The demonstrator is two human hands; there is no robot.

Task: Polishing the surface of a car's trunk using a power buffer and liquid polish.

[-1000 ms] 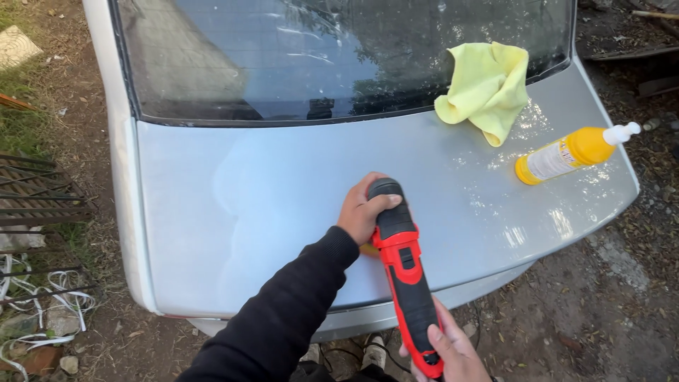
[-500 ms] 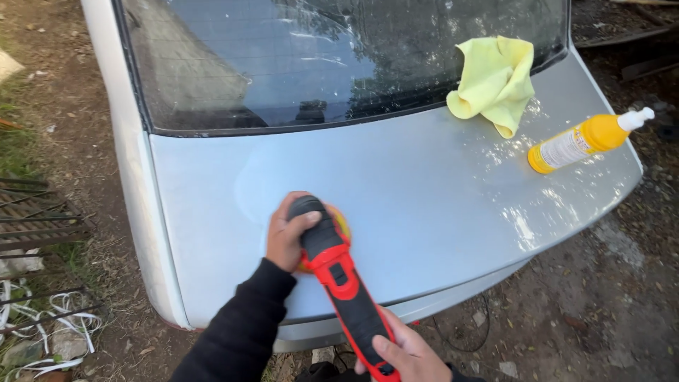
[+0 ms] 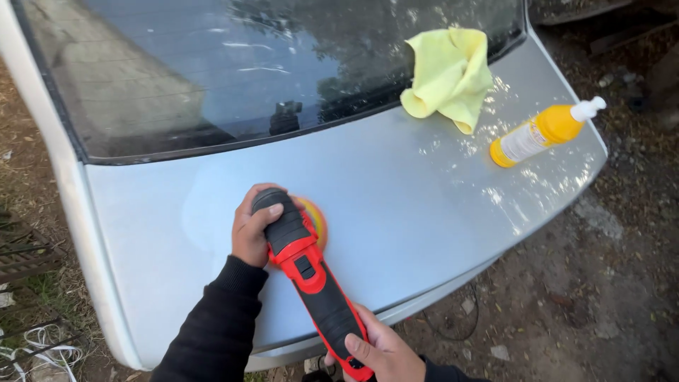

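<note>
The left hand has its fingers curled tight over the black head of the red and black polisher, thumb tucked along the near side, pressing it down at centre frame. Under the head an orange-yellow pad peeks out, flat against the silver boot lid. The right hand, at the bottom edge, wraps the tail of the handle; one finger lies across the red end, though the rest of the grip is cut off by the frame, so it seems closed. Toward the upper right a crumpled yellow cloth lies at the base of the rear window, and just right of it a yellow bottle lies on its side.
</note>
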